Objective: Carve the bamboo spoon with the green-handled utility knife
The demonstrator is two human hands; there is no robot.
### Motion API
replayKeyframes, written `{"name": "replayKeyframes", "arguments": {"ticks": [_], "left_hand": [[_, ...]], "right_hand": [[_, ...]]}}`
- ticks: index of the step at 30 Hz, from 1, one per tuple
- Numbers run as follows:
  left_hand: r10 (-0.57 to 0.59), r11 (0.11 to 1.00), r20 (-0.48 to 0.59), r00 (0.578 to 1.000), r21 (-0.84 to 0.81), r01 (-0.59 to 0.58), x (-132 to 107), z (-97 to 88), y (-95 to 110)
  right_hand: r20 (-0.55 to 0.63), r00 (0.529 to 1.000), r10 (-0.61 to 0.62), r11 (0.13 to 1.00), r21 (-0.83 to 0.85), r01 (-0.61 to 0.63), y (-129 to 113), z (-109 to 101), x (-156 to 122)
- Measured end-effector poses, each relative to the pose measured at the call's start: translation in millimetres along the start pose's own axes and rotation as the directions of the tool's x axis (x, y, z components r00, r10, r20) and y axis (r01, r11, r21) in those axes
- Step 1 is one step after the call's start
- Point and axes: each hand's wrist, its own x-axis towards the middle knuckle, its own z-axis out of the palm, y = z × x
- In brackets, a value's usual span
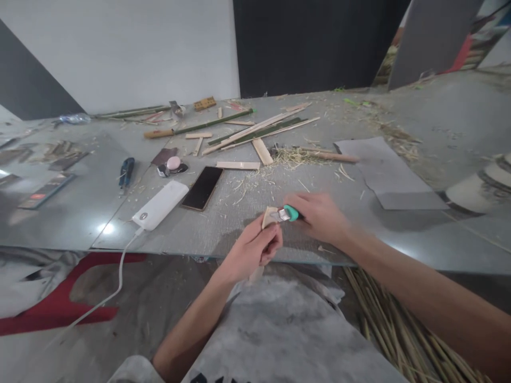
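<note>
Near the table's front edge, my left hand [257, 242] is closed around a short pale bamboo piece [269, 215], whose upper end sticks out above the fingers. My right hand [317, 215] grips a utility knife [292, 213] with a green and dark handle. Its metal blade points left and lies against the bamboo piece; whether it cuts into it I cannot tell. The lower part of the bamboo is hidden by my left fingers, and most of the knife handle by my right hand.
A black phone [203, 188] and a white power bank [161, 205] with a cable lie to the left, near a blue-handled tool [126, 173]. Bamboo strips [259, 130] and shavings [297, 156] lie beyond my hands. Grey paper [393, 173] is at right.
</note>
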Motion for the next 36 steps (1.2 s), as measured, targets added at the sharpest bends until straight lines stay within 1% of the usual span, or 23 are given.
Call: {"name": "replayKeyframes", "arguments": {"ticks": [13, 28, 36], "left_hand": [[-0.050, 0.999, -0.011, 0.999, 0.016, 0.050, -1.5, 4.9, 7.6], [-0.046, 0.999, 0.003, 0.999, 0.009, 0.046, -1.0, 2.9, 4.8], [-0.033, 0.999, 0.005, 0.999, 0.010, 0.033, -1.4, 3.0, 7.6]], "right_hand": [[-0.001, 1.000, -0.018, 0.999, -0.037, 0.018, 0.1, -2.2, -0.6], [-0.027, 0.999, -0.028, 0.999, -0.046, 0.026, -1.7, -3.4, 1.0], [-0.040, 0.999, -0.037, 0.999, -0.041, 0.035, -0.8, -2.4, -0.3]]}}
